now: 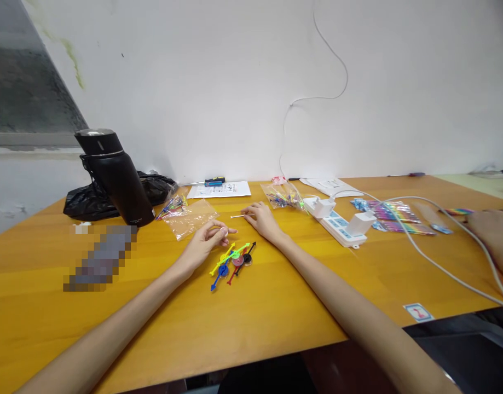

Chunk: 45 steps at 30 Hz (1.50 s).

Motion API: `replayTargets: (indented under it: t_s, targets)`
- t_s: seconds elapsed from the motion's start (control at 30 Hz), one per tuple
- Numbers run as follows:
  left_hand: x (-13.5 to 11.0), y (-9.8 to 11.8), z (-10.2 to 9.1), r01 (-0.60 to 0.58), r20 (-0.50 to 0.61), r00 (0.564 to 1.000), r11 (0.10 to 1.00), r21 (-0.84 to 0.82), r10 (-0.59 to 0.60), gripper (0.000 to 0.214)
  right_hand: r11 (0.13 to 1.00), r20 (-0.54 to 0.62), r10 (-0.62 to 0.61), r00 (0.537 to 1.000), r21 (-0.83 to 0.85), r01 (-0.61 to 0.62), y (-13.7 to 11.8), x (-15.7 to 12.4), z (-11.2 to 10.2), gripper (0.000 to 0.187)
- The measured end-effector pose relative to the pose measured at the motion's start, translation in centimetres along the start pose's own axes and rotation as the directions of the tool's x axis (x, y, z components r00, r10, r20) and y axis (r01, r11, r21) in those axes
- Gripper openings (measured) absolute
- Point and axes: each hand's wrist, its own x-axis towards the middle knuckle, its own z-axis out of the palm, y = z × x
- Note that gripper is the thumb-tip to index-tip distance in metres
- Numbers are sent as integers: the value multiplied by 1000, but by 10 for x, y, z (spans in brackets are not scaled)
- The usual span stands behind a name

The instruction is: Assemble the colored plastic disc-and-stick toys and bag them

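In the head view, my left hand (206, 242) is closed around a small white round piece (225, 232), pinched between thumb and fingers. My right hand (261, 220) rests on the table farther back, its fingers closed on a thin white arrow (237, 216) whose end sticks out to the left. Between and below my hands lies a loose cluster of plastic arrow spinners: a blue spinner (222, 271), a black spinner (247, 259), a red spinner (237, 261), and yellow and green ones overlapping them.
Behind my left hand lies a clear plastic bag (191, 219); another bag of spinners (283, 196) sits farther right. A black bottle (117, 183) stands left. A white power strip (343, 232) with cables and shiny rainbow packets (399, 216) lie right, near another person's hand (491, 232).
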Motion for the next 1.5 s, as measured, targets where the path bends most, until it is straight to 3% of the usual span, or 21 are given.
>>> replayTargets:
  t_s: [0.1,0.2,0.4,0.57,0.73,0.9,1.1,1.27,1.33,1.4,1.5]
  targets:
    - [-1,2,-1,-21,-25,999,998,57,23,34,998,-131,30,991,66,-21,-7,-2,-6,20]
    - [-1,3,-3,-28,-54,998,996,85,33,34,982,-201,-12,980,181,49,-28,-10,-18,20]
    - [0,-3,-7,16,-26,999,996,-92,-19,45,906,-49,-280,959,318,281,-83,-28,-33,23]
    - [1,-1,-5,10,-12,1000,995,-102,-11,45,893,-5,-308,951,343,291,-93,-30,-30,24]
    - [2,-4,-5,9,5,1000,987,-158,-8,43,904,-35,-213,977,373,210,-76,-31,-43,22]
    - [6,-10,-10,53,-30,998,992,-113,-57,42,960,-135,-45,990,268,80,-38,-39,-70,23]
    - [6,-11,-12,64,-18,998,995,-83,-65,38,989,-326,76,942,145,-30,-12,-44,-100,24]
    - [4,-6,-11,72,-30,997,995,-71,-74,36,993,-358,118,926,50,-107,-1,-42,-103,25]
    - [4,-5,-11,69,-30,997,996,-57,-71,36,983,-320,176,931,-1,-186,6,-43,-102,25]
    - [4,-4,-12,60,-36,997,998,-24,-61,34,951,-198,282,939,-75,-301,14,-46,-100,23]
    - [6,0,-19,14,-78,997,995,95,-7,31,875,13,438,899,-235,-423,22,-51,-97,20]
